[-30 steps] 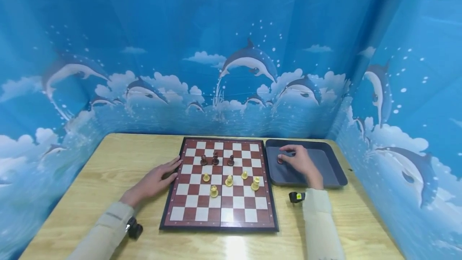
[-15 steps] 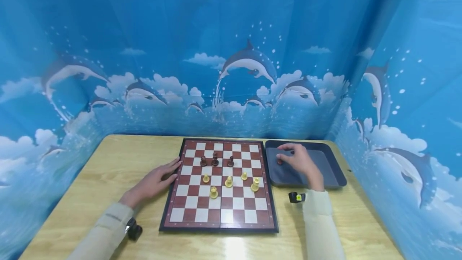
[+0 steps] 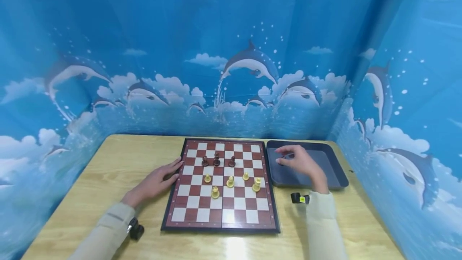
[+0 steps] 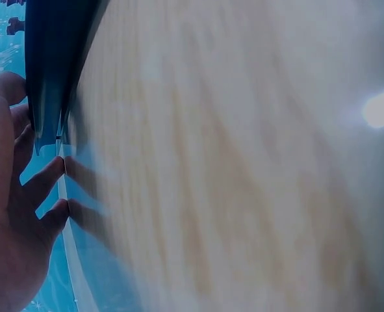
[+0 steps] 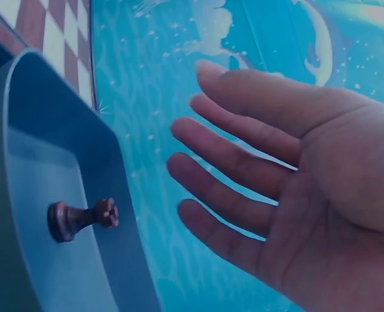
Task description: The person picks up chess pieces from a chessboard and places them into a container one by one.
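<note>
My right hand (image 3: 303,165) hovers over the dark grey tray (image 3: 329,169), its fingers apart and holding nothing. In the right wrist view a dark brown chess rook (image 5: 81,218) stands upright on the tray floor, a little way from the fingertips; in the head view the hand mostly covers it. My left hand (image 3: 153,183) lies flat on the table with its fingertips at the left edge of the chessboard (image 3: 234,215). The left wrist view shows its fingers straight along the board's side (image 4: 49,78).
Several cream chess pieces, among them a rook (image 3: 256,185) and a crowned piece (image 3: 215,193), stand mid-board. Three dark pieces, one a tall piece (image 3: 216,159), are farther back. The tray sits directly right of the board on a wooden table (image 3: 126,151). A dolphin-print curtain (image 3: 173,51) surrounds it.
My right hand has let go of the rook, which it was pinching, and its fingers have spread and lifted slightly away. My left hand stays at the board's edge.
</note>
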A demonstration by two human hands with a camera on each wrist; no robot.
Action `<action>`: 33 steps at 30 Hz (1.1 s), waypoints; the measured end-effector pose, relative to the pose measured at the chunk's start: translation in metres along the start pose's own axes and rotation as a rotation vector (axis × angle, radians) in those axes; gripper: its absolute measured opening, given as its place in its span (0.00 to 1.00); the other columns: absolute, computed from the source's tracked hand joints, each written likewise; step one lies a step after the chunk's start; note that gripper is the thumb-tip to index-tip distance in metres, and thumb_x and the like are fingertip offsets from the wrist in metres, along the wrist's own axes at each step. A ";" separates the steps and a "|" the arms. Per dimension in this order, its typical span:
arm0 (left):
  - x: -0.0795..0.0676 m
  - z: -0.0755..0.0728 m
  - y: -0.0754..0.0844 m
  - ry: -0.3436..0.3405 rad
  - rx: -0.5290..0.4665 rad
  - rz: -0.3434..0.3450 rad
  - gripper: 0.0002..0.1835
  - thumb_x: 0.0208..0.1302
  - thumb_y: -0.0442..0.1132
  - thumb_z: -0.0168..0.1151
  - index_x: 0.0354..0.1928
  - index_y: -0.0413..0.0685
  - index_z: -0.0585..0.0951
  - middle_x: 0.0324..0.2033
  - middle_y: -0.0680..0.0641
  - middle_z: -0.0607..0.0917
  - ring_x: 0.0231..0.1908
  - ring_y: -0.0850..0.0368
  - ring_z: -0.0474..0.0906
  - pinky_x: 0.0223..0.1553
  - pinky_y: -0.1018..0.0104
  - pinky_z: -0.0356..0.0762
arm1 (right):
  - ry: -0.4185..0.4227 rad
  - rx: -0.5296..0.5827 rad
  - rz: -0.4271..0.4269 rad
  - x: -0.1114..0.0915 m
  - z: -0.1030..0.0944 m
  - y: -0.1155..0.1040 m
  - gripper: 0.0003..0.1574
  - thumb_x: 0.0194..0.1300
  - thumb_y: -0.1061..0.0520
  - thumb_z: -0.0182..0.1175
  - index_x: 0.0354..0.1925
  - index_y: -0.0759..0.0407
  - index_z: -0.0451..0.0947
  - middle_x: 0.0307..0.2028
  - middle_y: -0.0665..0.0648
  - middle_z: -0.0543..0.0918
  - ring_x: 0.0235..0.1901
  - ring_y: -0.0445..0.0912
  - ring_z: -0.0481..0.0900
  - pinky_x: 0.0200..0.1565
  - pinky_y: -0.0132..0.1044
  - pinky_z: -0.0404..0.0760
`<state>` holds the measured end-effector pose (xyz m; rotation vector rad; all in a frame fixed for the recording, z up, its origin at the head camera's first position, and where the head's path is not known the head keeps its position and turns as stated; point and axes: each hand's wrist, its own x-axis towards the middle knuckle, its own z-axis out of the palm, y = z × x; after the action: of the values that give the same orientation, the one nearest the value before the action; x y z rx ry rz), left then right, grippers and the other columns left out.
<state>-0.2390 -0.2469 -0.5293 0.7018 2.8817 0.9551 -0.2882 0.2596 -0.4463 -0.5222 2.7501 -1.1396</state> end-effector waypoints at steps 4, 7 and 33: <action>-0.001 0.000 0.002 -0.003 -0.011 -0.014 0.30 0.80 0.50 0.50 0.77 0.48 0.63 0.79 0.42 0.58 0.74 0.33 0.58 0.73 0.34 0.57 | -0.071 -0.007 -0.034 -0.004 0.000 -0.006 0.25 0.68 0.57 0.67 0.59 0.68 0.80 0.56 0.68 0.83 0.53 0.58 0.82 0.57 0.56 0.81; -0.001 0.000 0.002 0.000 -0.010 -0.013 0.30 0.80 0.50 0.50 0.77 0.48 0.63 0.79 0.43 0.58 0.74 0.33 0.58 0.73 0.35 0.57 | -0.139 0.006 -0.050 -0.006 0.000 -0.012 0.27 0.69 0.57 0.67 0.60 0.69 0.78 0.56 0.68 0.83 0.52 0.57 0.82 0.56 0.54 0.82; 0.000 0.004 -0.002 0.022 0.028 -0.021 0.31 0.80 0.52 0.50 0.77 0.48 0.62 0.78 0.42 0.59 0.74 0.34 0.59 0.72 0.35 0.58 | -0.462 0.103 -0.090 0.006 0.035 -0.039 0.18 0.68 0.60 0.67 0.54 0.66 0.83 0.50 0.62 0.87 0.50 0.54 0.84 0.48 0.37 0.86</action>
<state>-0.2391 -0.2462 -0.5338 0.6663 2.9208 0.9285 -0.2752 0.2090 -0.4438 -0.7898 2.2817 -1.0173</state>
